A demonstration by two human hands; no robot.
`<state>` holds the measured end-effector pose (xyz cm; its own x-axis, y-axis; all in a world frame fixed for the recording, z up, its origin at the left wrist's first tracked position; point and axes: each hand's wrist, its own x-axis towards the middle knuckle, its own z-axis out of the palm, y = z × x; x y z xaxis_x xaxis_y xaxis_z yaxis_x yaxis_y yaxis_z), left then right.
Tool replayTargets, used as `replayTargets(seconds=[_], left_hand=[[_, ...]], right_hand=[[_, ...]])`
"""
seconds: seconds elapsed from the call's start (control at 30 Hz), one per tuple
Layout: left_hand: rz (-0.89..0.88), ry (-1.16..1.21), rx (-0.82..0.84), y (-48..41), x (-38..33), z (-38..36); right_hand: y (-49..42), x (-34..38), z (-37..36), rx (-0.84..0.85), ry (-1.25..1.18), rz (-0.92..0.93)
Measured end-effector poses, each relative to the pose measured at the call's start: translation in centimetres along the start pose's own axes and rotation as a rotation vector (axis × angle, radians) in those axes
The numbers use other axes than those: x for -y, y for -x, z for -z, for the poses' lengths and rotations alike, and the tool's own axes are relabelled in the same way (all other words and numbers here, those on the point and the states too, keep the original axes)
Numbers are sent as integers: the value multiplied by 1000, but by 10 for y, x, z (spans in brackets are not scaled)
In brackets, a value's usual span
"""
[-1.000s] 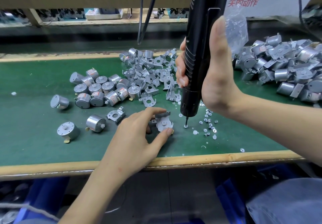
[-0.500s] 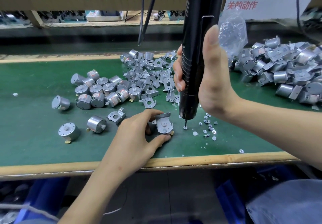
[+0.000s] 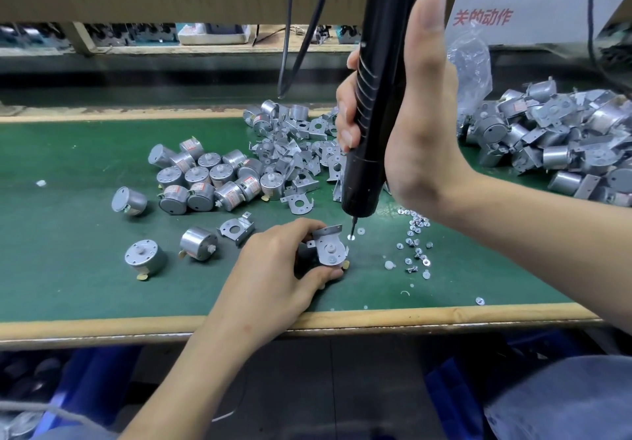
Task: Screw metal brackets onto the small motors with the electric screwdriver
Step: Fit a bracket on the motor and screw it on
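Green matting covers the long desk (image 3: 68, 268), and near its wooden front edge the left hand (image 3: 273, 279) grasps a small silver round motor (image 3: 306, 256) between thumb and curled fingers, with a bent grey metal bracket (image 3: 328, 239) lying on its face and the face turned up towards the person. The right hand (image 3: 420, 125) is clenched around a black electric screwdriver (image 3: 376, 97), the thumb stretched up along the body. The long axis of the tool stands almost upright, leaning a little at the top. Its bit touches one small shiny screw (image 3: 350, 237) that lies on the desk just beside the bracket, on the bracket's right side. So the motor is to the left of the bit and slightly nearer to the person, and I judge the coming move is a short carry of the screw over to a hole in the bracket. More loose silver screws (image 3: 415, 244) are scattered to the right of the bit. Behind are a group of bare motors (image 3: 205, 179), a heap of loose brackets (image 3: 297, 145) and, far right, a pile of motors with brackets on them (image 3: 564, 142). A white sign (image 3: 533, 2) carries red Chinese writing, partly cut off: "录制开始后不得做与工作" and "关的动作". Some motors have red labels, too small to read.
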<state>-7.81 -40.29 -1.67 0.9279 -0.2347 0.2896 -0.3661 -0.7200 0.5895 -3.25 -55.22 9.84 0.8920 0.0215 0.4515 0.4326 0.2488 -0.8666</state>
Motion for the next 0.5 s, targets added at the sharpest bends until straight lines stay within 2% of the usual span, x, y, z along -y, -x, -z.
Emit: replayTargets(seconds=[0.5], left_hand=[[-21, -16, -11, 1, -4, 1]], right_hand=[[-5, -6, -16, 7, -57, -3]])
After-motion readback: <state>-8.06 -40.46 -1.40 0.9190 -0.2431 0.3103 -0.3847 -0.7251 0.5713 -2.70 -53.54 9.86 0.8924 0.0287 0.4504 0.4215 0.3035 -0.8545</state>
